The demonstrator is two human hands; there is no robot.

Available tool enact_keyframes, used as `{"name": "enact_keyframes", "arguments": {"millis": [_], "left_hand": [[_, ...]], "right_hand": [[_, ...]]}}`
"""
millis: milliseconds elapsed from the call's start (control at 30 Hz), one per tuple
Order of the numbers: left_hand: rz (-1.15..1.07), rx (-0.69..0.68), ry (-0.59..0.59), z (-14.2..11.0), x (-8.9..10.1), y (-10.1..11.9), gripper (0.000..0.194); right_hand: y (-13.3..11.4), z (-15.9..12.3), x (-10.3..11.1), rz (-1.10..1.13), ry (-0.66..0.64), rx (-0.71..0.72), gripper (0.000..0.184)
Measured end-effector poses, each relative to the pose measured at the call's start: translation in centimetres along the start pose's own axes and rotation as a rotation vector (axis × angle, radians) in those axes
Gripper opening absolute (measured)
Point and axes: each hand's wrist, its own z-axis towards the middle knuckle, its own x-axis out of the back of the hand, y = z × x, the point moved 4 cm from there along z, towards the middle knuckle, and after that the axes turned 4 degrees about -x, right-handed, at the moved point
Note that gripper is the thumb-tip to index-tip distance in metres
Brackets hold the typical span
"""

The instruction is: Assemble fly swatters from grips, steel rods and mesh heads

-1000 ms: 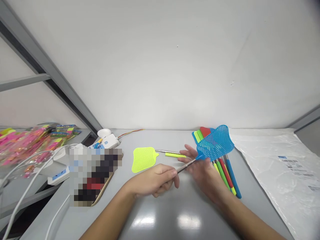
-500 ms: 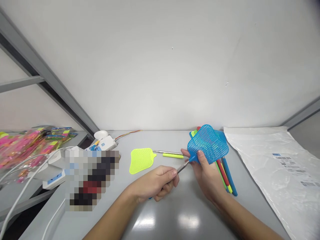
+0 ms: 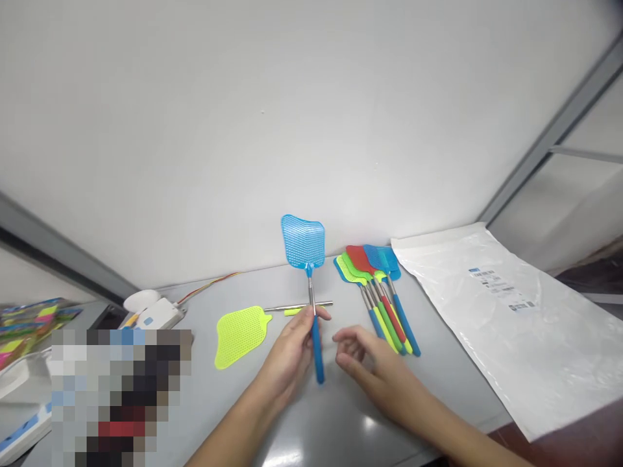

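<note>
In the head view my left hand (image 3: 291, 347) grips a blue fly swatter (image 3: 304, 243) by its handle, just below the metal rod. The swatter stands nearly upright, with its mesh head at the top. My right hand (image 3: 372, 363) is beside it, fingers loosely curled, thumb apart from them and nothing held. A yellow fly swatter head (image 3: 241, 336) with a thin metal rod lies on the table left of my left hand. A yellow handle sleeve (image 3: 293, 312) lies by that rod, partly hidden. Behind my right hand are several fly swatters (image 3: 361, 258) in blue, green, yellow and red, overlapping.
A large white plastic mailing bag (image 3: 467, 318) covers the right of the grey table (image 3: 195, 389). White power strips (image 3: 160, 314) with cords stand at the left, beside a blurred-out patch. Packaged colourful goods (image 3: 29, 327) lie farther left. A pale wall rises behind the table.
The blue swatter has moved left and turned more upright. My right hand has released its head and moved down. My left hand now holds the handle instead of the rod. The view has turned right.
</note>
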Motion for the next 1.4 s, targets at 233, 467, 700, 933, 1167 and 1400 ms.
{"name": "enact_keyframes", "arguments": {"millis": [233,467,700,933,1167,1400], "left_hand": [[0.079,0.024,-0.152,2.7,-9.3,-3.6,0.036],[0.647,-0.219,-0.205,4.5,-9.4,-4.2,0.034],[1.175,-0.486,-0.298,2.9,-6.7,-4.0,0.055],[1.371,-0.495,-0.399,3.1,-7.2,-5.4,0.078],[1.456,-0.512,-0.433,3.7,-7.9,-6.0,0.092],[1.463,-0.447,-0.523,3.8,-7.9,-6.1,0.102]], "right_hand": [[1.3,-1.5,5.1,-0.356,0.260,-0.025,0.014],[4.1,-1.9,11.8,-0.520,0.372,-0.107,0.016],[5.2,0.0,11.8,-0.728,0.351,-0.142,0.011],[5.9,0.8,10.8,-0.802,0.418,-0.131,0.031],[6.5,0.4,11.0,-0.752,0.457,-0.172,0.051],[8.0,0.6,11.0,-0.760,0.366,-0.120,0.059]]}}
